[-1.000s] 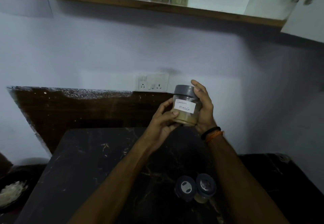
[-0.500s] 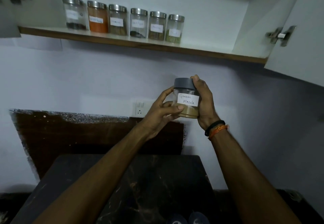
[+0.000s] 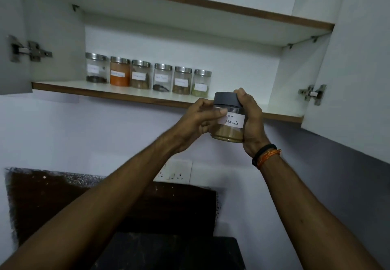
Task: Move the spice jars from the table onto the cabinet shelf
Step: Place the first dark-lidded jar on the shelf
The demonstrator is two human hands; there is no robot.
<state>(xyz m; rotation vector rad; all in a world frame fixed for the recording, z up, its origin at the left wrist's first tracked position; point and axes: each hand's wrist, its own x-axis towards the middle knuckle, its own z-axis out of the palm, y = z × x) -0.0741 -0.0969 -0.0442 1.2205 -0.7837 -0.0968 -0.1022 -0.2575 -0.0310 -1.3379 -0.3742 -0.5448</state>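
We hold the grey-lidded masala jar point(image 3: 229, 117) upright between both curled hands, left hand point(image 3: 197, 119) and right hand point(image 3: 250, 119), just below the shelf point(image 3: 126, 95) edge, where lifting toward twelve o'clock could clip it.

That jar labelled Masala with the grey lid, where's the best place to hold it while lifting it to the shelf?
Probably round the clear body of the Masala jar, from the sides. It is upright and round with straight walls, so fingers wrap it evenly. The right hand grips its right side up to the grey lid; the left hand steadies the left side, its thumb across the label.
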